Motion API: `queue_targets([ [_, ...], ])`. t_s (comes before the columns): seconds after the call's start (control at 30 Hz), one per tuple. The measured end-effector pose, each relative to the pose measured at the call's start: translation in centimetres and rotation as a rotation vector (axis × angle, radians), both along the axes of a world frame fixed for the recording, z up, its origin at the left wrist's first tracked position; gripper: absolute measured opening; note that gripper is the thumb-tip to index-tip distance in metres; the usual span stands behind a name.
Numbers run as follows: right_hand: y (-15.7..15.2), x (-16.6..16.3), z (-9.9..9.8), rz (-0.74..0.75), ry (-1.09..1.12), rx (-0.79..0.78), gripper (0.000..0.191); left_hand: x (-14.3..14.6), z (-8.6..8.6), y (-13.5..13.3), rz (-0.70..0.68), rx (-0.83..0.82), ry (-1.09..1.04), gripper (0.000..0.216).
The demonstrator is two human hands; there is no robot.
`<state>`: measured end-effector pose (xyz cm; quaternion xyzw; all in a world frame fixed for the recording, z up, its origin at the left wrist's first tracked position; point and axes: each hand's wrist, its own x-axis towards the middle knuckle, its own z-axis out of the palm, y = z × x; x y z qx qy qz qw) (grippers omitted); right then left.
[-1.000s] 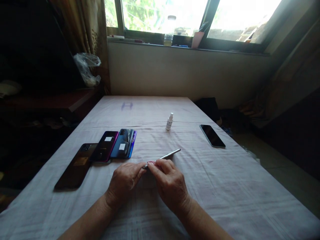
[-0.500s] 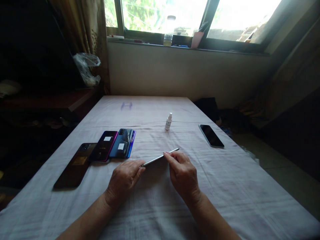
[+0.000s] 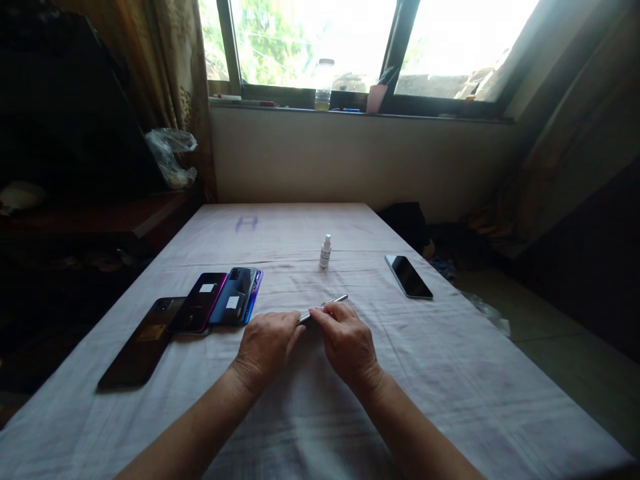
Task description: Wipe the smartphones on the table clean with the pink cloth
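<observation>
A phone [image 3: 341, 299], seen almost edge-on as a thin silver strip, is held between my two hands above the cloth. My left hand [image 3: 267, 341] is closed around its left end. The fingers of my right hand [image 3: 349, 339] pinch its edge nearer the far end. The faces of this phone are hidden by the angle. Beyond the hands, a small white spray bottle [image 3: 325, 252] stands upright. Left of my left hand lie a brown phone [image 3: 145, 340], a dark phone with a magenta edge [image 3: 203, 307] and a blue phone [image 3: 235, 300], overlapping each other.
Over to the right, a phone with a black screen [image 3: 410, 277] lies on the white tablecloth [image 3: 450, 387]. A plastic bag [image 3: 173, 157] sits on a dark red desk [image 3: 115, 217] at the left. On the windowsill stand a jar [image 3: 323, 87] and a pink cup [image 3: 377, 98].
My left hand has moved right along the held phone, bringing my hands closer together and covering more of it. The whole view has shifted slightly.
</observation>
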<state>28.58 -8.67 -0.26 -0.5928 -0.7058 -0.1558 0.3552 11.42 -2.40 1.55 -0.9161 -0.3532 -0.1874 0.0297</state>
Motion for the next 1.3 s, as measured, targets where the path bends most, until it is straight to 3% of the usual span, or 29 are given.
queue_targets([
  [0.17,0.8,3.1,-0.7,-0.059,0.038,0.03,0.037,0.6,-0.2,0.5,0.02,-0.007,-0.042,0.014],
  [0.33,1.5,5.1,-1.6,-0.098,0.24,0.052,0.036,-0.5,-1.1,0.7,0.038,-0.003,-0.157,0.02],
  [0.6,1.6,4.4,-2.2,-0.01,0.758,0.007,0.027,-1.0,-3.0,0.3,0.047,0.004,-0.415,0.032],
  [1.1,1.5,4.6,-1.7,-0.014,1.026,0.062,0.026,-0.3,-4.3,-0.6,0.064,-0.07,-0.704,0.029],
  [1.3,1.0,3.8,-0.1,0.039,1.054,0.102,0.024,-0.5,-4.1,-0.3,0.034,-0.135,-0.686,0.025],
])
